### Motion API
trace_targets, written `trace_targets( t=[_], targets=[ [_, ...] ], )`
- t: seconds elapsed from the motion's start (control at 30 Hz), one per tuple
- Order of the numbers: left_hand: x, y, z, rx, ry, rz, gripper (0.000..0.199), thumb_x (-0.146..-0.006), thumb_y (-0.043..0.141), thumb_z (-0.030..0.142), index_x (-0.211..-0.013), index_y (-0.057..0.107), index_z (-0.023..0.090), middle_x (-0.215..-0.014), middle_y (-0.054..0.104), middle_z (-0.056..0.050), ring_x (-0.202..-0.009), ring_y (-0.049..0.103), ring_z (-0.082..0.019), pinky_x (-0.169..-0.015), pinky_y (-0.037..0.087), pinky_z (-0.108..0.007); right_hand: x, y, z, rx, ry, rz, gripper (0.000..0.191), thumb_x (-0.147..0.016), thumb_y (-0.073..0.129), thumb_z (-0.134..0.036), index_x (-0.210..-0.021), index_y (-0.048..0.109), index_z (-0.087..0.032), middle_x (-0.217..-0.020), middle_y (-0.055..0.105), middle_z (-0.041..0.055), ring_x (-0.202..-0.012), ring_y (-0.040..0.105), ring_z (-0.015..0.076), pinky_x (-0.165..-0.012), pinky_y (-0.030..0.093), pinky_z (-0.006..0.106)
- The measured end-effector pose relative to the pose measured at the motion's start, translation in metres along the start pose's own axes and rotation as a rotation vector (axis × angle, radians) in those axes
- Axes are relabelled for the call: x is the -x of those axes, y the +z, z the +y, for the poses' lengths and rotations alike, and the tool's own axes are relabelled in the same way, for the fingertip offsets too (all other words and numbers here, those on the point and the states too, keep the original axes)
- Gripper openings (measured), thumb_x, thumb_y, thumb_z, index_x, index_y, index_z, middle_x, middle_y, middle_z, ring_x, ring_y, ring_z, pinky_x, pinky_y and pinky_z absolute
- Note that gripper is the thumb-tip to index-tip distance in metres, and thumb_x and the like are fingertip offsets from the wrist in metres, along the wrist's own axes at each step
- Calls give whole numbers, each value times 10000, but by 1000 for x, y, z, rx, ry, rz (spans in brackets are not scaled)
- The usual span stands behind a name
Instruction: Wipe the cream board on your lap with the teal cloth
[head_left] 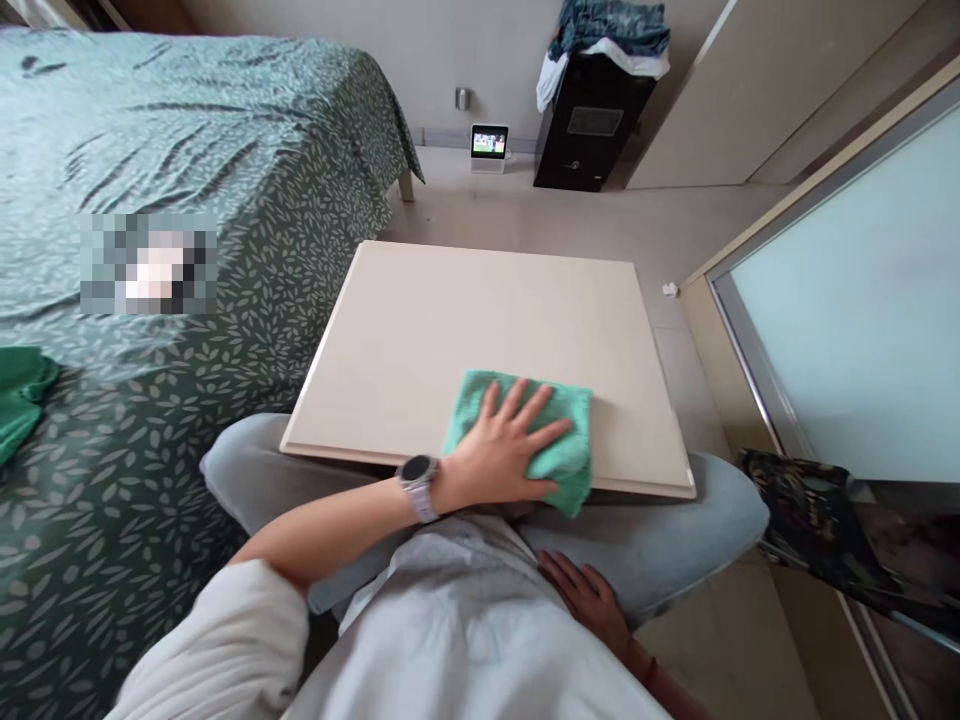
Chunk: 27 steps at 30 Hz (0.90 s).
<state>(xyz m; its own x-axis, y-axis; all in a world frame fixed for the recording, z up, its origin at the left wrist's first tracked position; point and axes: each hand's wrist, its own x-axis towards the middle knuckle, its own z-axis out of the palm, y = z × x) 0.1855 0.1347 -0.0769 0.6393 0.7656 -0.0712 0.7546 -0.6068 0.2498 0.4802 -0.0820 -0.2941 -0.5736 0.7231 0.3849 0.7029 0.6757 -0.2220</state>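
A green cloth (574,455) lies on the cream tabletop (480,310), its lower corner hanging over the near edge. My left hand (506,445), with a watch (418,485) at the wrist, presses flat on the cloth, fingers spread. The cloth sticks out around the fingers and to the right of the palm. My right hand (589,600) rests on my thigh below the table, its fingers extended and holding nothing.
A bed (300,180) with a leaf-patterned sheet stands at the left. Beyond the table, a small lit screen (489,145) is on the floor beside a black cabinet (589,120) topped with folded clothes (611,28). A glass-panelled door (862,280) is at the right.
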Motion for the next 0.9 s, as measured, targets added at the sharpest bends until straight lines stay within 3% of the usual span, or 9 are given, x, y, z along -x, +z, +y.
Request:
trace_targets(
  t=[0.13,0.23,0.37,0.5,0.6,0.67,0.77,0.83,0.9],
  targets=[
    [93,-1,-60,-84,-289,148,936,-974,818,658,-1788,517,309,-1895,160,-140,-1747,151,-537,-1332,214,-844,-6,-4,0,152,-89,-13,579,-958,456,-98,-1331,854,-292,-1512,800,-21,-1703,402,79,-1110,553,321],
    [148,0,-90,-147,-476,253,777,-1060,671,605,-1739,593,236,-1865,255,-185,-1717,243,-559,-1295,263,-852,-10,-5,1,156,-104,3,550,-977,455,-120,-1304,866,-286,-1450,831,-8,-1710,385,70,-1074,565,319],
    [177,-7,-115,-109,-734,320,808,-1109,380,627,-1714,617,147,-1854,295,-197,-1726,241,-539,-1321,296,-772,-9,-5,4,203,-122,-7,598,-927,478,-107,-1336,862,-313,-1467,823,-34,-1608,546,80,-931,630,320],
    [145,-31,-154,15,-869,255,882,-1052,412,617,-1785,504,134,-1904,171,-157,-1771,158,-452,-1412,257,-595,-5,-3,5,230,-162,-20,623,-896,521,-135,-1384,857,-326,-1537,784,-37,-1559,611,117,-899,663,324],
    [97,-62,-197,81,-882,187,860,-1083,517,513,-1822,403,89,-1909,110,-199,-1796,100,-353,-1450,156,-432,-3,0,1,234,-126,-14,655,-856,550,-130,-1406,848,-325,-1626,718,-51,-1677,456,92,-924,664,320],
    [62,-83,-224,108,-900,168,790,-1150,515,443,-1844,340,108,-1908,115,-200,-1788,153,-331,-1442,172,-397,-4,1,-3,202,-77,-8,690,-818,568,-127,-1421,836,-328,-1700,649,-71,-1727,352,75,-939,662,315],
    [6,-107,-250,106,-934,188,705,-1231,400,450,-1861,284,157,-1894,135,-206,-1731,282,-419,-1407,276,-502,-7,0,-7,139,-42,-10,634,-831,555,-142,-1363,847,-325,-1806,512,-108,-1747,298,72,-969,650,287],
    [-34,-112,-251,78,-985,188,735,-1238,394,510,-1865,272,146,-1884,101,-253,-1717,205,-539,-1388,225,-656,-9,-2,-9,141,-53,-15,587,-862,533,-159,-1325,853,-327,-1840,449,-127,-1750,295,80,-988,640,275],
    [-76,-108,-239,43,-982,180,780,-1227,446,563,-1866,278,149,-1890,69,-257,-1723,56,-583,-1373,106,-741,-10,-3,-9,159,-63,-13,569,-872,534,-173,-1319,857,-313,-1845,440,-113,-1755,291,90,-991,638,278]
  ],
)
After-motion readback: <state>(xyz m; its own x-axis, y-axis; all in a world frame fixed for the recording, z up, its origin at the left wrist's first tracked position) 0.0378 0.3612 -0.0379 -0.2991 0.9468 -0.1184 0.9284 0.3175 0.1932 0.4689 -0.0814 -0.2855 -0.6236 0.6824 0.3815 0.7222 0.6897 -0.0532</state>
